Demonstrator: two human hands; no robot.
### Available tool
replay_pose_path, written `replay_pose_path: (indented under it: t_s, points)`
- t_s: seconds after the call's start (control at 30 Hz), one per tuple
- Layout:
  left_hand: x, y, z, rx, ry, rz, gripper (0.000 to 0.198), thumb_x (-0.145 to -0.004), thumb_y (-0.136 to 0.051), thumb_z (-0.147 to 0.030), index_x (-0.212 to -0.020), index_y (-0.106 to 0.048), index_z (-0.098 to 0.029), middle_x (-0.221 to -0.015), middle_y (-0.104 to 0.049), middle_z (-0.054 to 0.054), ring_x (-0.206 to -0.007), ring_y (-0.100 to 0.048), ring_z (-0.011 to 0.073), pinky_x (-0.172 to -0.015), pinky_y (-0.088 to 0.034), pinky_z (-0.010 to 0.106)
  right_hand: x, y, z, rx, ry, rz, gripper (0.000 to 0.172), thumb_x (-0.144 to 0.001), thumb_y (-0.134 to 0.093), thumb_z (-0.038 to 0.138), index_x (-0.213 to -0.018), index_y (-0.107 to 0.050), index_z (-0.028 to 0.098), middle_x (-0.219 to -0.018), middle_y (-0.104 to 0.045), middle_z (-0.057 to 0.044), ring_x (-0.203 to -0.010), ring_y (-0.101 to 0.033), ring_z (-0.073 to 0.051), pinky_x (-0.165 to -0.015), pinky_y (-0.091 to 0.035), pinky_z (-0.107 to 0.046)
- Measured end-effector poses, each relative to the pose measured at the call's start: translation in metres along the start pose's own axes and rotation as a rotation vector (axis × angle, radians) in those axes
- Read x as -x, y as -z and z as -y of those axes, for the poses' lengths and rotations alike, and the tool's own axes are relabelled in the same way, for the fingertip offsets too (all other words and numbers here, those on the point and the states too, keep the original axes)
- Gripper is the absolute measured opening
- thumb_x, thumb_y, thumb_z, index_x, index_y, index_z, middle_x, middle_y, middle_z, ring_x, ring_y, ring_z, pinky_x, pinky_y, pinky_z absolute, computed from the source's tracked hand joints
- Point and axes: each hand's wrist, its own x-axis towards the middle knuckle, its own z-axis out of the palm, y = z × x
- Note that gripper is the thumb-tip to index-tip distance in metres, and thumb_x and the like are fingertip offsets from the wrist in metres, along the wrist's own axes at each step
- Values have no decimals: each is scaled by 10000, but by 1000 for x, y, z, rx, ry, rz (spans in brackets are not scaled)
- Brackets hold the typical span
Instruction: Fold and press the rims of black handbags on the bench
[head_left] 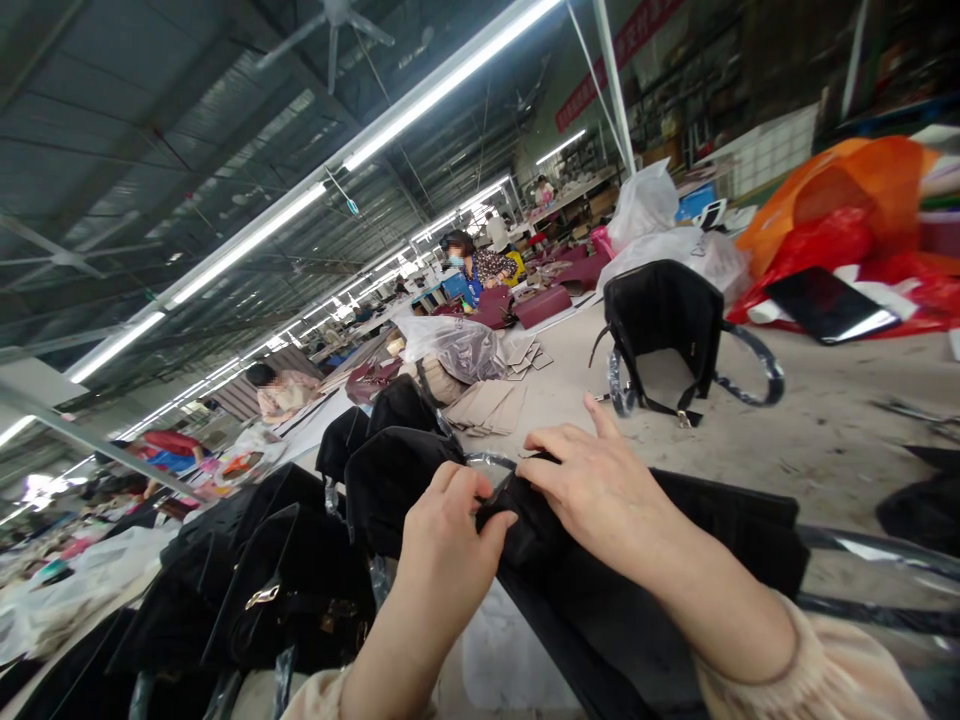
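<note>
In the head view, find the black bag [600, 590] directly in front, low over the worktop [817, 440] and partly beneath the right forearm. See both hands close together on one gathered edge of it: the left hand [450, 525] closed on the dark material with thumb and curled fingers, the right hand [589, 485] bent over the edge just beside, one finger raised clear. Cannot tell how tightly, with the contact under the right fingers hidden.

To shape this edge well, anchor with the left pinch and work along in short stretches with the right fingertips, pressing out puckers before shifting grip. Expect soft material, likely to bunch; pull gently and evenly. Let the worktop carry the weight, so as not to drag the edge crooked. Watch the right sleeve [832, 655] near the plastic-wrapped handles [877, 550], and avoid catching the two together. For a guide to form, glance at the upright black bag [664, 300] beyond the right hand. Leave room at the left elbow for the heaped black bags [300, 575], and avoid nudging the beige cards [487, 408] beyond the hands.
</note>
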Motion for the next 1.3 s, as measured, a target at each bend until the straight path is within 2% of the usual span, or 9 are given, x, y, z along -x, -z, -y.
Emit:
replay_pose_path:
  t_s: [0.1,0.2,0.3,0.67,0.77,0.9,1.03,1.2,1.3]
  points:
    - [3,2,3,210,100,104,221,-695,-709,-263,-816,-537,-196,-815,-583,4,-765,-574,178,-711,-455,304,-1,-3,1,-9,20,0,164,-868,-544,137,-841,-669,239,-1021,-632,9,-900,-575,-159,-1128,-42,-542]
    - [7,6,7,609,257,242,263,-707,-683,-284,-893,-522,-189,-820,-600,4,-741,-586,158,-659,-464,269,-2,-4,2,0,10,3,169,-866,-533,123,-812,-654,228,-1025,-631,8,-896,-576,-158,-1128,-46,-547]
    - [11,8,12,841,346,232,292,-691,-677,-262,-917,-514,-177,-894,-611,22,-771,-596,143,-670,-468,243,-1,-2,4,12,-4,10,195,-873,-514,114,-887,-659,243,-1010,-628,6,-885,-574,-154,-1126,-54,-558]
    - [28,-14,20,997,388,46,278,-714,-580,-175,-987,-529,-171,-968,-655,55,-890,-630,173,-785,-492,282,-3,-10,7,-50,25,-70,208,-870,-498,102,-891,-662,229,-1019,-639,-3,-953,-580,-154,-1138,-96,-525]
    - [33,-18,27,1039,352,51,263,-748,-569,-197,-1008,-536,-181,-1003,-659,58,-953,-624,185,-814,-492,280,-2,-10,17,-166,106,-58,258,-838,-501,74,-936,-663,250,-1058,-616,-7,-983,-567,-143,-1135,-143,-507]
    - [34,-19,35,1108,278,98,278,-769,-567,-178,-1046,-540,-192,-1046,-653,42,-1012,-597,177,-857,-469,259,-2,-14,31,-313,189,6,317,-794,-488,45,-950,-660,262,-981,-587,7,-925,-551,-121,-1134,-191,-465]
    - [34,-23,38,1183,247,115,285,-793,-577,-177,-1076,-544,-194,-1021,-650,29,-972,-592,161,-835,-466,241,-1,-19,35,-344,220,11,288,-831,-475,67,-921,-675,254,-955,-586,10,-908,-543,-113,-1135,-193,-458]
    - [36,-32,40,1234,236,45,292,-786,-563,-136,-1070,-560,-206,-1031,-617,17,-996,-553,154,-859,-437,233,1,-24,30,-352,281,-62,216,-888,-494,133,-906,-685,231,-948,-630,5,-894,-561,-113,-1127,-234,-451]
    - [35,-36,40,1295,234,39,285,-785,-562,-136,-1059,-556,-212,-989,-590,5,-924,-537,138,-804,-435,222,2,-25,29,-341,278,-55,211,-902,-495,144,-953,-680,230,-932,-643,8,-878,-560,-115,-1121,-251,-446]
